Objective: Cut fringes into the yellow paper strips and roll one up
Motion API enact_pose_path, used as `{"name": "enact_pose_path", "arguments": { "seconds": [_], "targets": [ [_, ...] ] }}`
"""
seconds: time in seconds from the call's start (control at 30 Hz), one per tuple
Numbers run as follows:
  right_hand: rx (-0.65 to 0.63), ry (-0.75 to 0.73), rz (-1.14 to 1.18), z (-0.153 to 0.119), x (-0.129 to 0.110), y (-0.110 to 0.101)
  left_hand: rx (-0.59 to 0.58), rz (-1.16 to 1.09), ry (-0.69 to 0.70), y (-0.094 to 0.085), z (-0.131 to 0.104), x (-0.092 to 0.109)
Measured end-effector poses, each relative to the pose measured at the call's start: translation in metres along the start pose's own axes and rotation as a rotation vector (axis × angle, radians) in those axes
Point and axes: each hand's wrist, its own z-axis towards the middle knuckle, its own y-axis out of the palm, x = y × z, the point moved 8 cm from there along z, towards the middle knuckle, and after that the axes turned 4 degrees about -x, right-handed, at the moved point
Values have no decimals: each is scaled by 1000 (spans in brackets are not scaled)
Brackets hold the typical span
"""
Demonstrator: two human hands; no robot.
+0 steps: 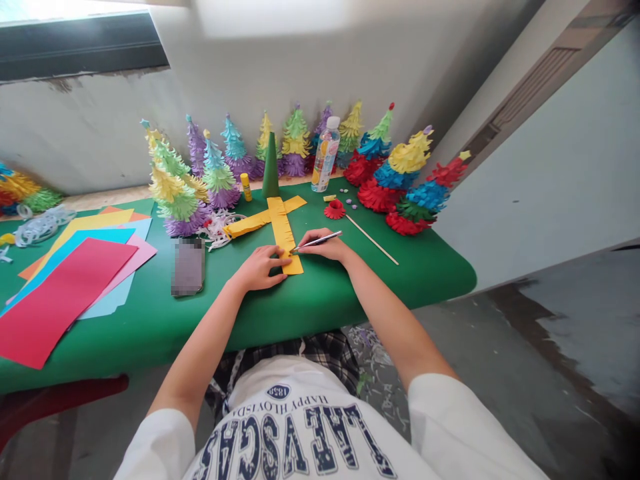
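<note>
Now, the right hand (320, 245) grasps a slim silver pen-like tool (320, 241) between thumb and fingers, its tip down at the edge of a yellow paper strip (283, 230). Opposite, the left hand (263, 268) has no grip on anything; its fingers rest spread on the near end of that strip, pressing it to the green tabletop (425, 267).

The strip runs away from the person and crosses a second yellow strip (250, 223), which lies at a slant. Just past its far end stands a green cone (270, 175) — the closest upright thing in front of the hands, partly hiding a tree behind it. To the right lie a red fringed ring (335, 209), a thin stick (373, 240) and purple scraps (349, 201). To the left are a phone (188, 268), pale paper shreds (223, 229) and overlapping coloured sheets (70, 293), a red one on top. Fringed paper trees (294, 137) line the back.

As for containers, a clear bottle (326, 157) stands capped before the trees — its label hides much of the inside — and a yellow glue stick (245, 187) stands upright left of the cone.
</note>
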Motion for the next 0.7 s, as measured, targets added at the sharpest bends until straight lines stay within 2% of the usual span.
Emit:
{"name": "enact_pose_path", "arguments": {
  "seconds": [0.13, 0.33, 0.53, 0.7],
  "targets": [
    [16, -14, -3, 1, -1, 0, -7, 4, -2, 0, 0, -1],
    [122, -50, 17, -2, -8, -11, 3, -12, 0, -1, 0, 0],
    [-30, 6, 35, -1, -3, 4, 21, -23, 3, -1, -1, 0],
    [-68, 3, 3, 0, -4, 8, 8, -34, 15, -2, 0, 2]
  ]
}}
